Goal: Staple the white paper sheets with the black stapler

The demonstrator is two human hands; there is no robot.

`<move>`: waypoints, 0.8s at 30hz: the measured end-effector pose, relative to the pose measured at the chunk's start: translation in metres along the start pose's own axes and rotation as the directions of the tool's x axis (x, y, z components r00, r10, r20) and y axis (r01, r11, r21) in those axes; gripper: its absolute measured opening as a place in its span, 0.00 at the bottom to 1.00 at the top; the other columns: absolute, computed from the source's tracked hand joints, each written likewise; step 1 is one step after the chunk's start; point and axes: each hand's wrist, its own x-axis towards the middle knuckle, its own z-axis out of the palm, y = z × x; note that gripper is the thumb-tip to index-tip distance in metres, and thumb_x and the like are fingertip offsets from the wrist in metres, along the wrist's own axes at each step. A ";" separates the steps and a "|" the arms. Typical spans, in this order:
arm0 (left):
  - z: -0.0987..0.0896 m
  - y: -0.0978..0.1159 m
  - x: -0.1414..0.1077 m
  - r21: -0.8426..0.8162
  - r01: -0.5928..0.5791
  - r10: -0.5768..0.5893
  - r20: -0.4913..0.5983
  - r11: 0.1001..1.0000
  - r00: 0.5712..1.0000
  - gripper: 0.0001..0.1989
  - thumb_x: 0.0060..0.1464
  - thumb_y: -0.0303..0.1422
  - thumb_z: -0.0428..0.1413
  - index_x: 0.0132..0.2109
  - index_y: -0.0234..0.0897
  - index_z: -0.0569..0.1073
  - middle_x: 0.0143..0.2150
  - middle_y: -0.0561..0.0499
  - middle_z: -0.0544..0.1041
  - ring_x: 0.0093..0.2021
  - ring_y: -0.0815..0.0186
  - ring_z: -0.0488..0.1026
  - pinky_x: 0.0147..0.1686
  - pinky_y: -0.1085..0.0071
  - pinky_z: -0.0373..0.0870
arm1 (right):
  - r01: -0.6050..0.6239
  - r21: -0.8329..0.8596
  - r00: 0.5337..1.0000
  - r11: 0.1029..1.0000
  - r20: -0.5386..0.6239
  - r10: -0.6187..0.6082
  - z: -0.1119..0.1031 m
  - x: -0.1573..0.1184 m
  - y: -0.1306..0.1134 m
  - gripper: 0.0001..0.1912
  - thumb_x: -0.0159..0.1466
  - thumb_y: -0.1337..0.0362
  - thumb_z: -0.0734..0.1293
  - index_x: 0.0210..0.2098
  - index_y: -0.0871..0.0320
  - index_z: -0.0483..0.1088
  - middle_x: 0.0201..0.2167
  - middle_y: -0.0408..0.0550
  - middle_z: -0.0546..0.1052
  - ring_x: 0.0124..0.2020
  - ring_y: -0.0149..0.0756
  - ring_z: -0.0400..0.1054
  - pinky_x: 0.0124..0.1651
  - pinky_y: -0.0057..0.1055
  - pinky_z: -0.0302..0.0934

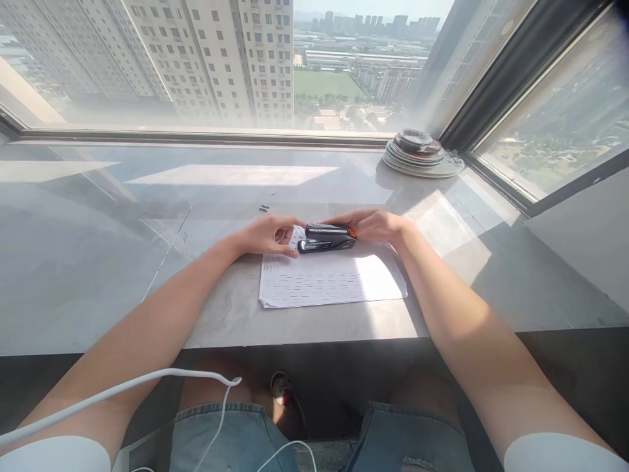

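A black stapler [327,237] with an orange patch at its right end is over the upper part of some printed paper sheets [314,288]. Its two arms are spread apart toward the left. My right hand [376,226] grips the stapler's right end, fingers reaching along its far side. At the other end is my left hand [268,235], thumb and fingers apart around the upper left corner of the paper. Its fingertips come close to the stapler; whether they touch it I cannot tell. Small dark strips [264,208], perhaps staples, lie beyond my left hand.
The paper rests on a grey stone-like sill [221,321], near its front edge. A stack of plates [417,157] stands at the back right by the window frame [491,118]. A white cable [162,373] crosses in front of my left forearm.
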 end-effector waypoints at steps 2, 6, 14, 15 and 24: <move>0.000 0.001 0.000 0.000 0.002 -0.002 0.000 1.000 1.000 0.35 0.49 0.47 0.68 0.61 0.39 0.73 0.26 0.57 0.71 0.24 0.71 0.62 0.28 0.72 0.58 | 0.013 0.013 1.000 1.000 0.011 -0.013 0.001 0.001 -0.001 0.37 0.53 0.68 0.64 0.63 0.65 0.64 0.60 0.55 0.74 0.64 0.47 0.65 0.71 0.44 0.54; 0.000 0.001 0.000 0.009 -0.003 0.003 0.003 1.000 1.000 0.33 0.50 0.48 0.68 0.60 0.39 0.73 0.25 0.58 0.68 0.24 0.71 0.61 0.28 0.71 0.57 | 0.032 0.038 0.999 0.999 0.036 -0.033 0.003 0.002 -0.002 0.38 0.52 0.69 0.63 0.63 0.68 0.62 0.61 0.58 0.73 0.64 0.46 0.65 0.69 0.41 0.56; -0.001 -0.001 0.001 0.075 -0.014 0.014 -0.004 0.997 1.000 0.35 0.49 0.48 0.68 0.61 0.41 0.72 0.29 0.57 0.65 0.27 0.70 0.59 0.29 0.71 0.54 | 0.025 0.035 0.999 0.999 0.020 -0.026 0.005 0.002 -0.005 0.40 0.51 0.69 0.64 0.64 0.71 0.61 0.64 0.61 0.70 0.64 0.49 0.64 0.68 0.43 0.55; -0.002 -0.001 0.002 0.087 -0.012 0.013 -0.008 0.996 1.000 0.35 0.48 0.49 0.69 0.61 0.41 0.72 0.31 0.56 0.66 0.28 0.69 0.60 0.30 0.71 0.55 | 0.025 0.033 0.999 0.999 0.019 -0.026 0.006 0.002 -0.005 0.40 0.51 0.68 0.64 0.64 0.70 0.61 0.64 0.61 0.70 0.64 0.49 0.64 0.68 0.43 0.55; -0.003 0.010 0.002 0.161 -0.004 0.003 0.007 0.987 1.000 0.35 0.47 0.50 0.68 0.59 0.41 0.73 0.48 0.47 0.70 0.30 0.69 0.62 0.31 0.71 0.58 | -0.001 0.028 1.000 1.000 -0.009 0.001 0.006 0.002 -0.007 0.41 0.51 0.67 0.67 0.64 0.70 0.61 0.62 0.60 0.72 0.64 0.50 0.63 0.68 0.41 0.55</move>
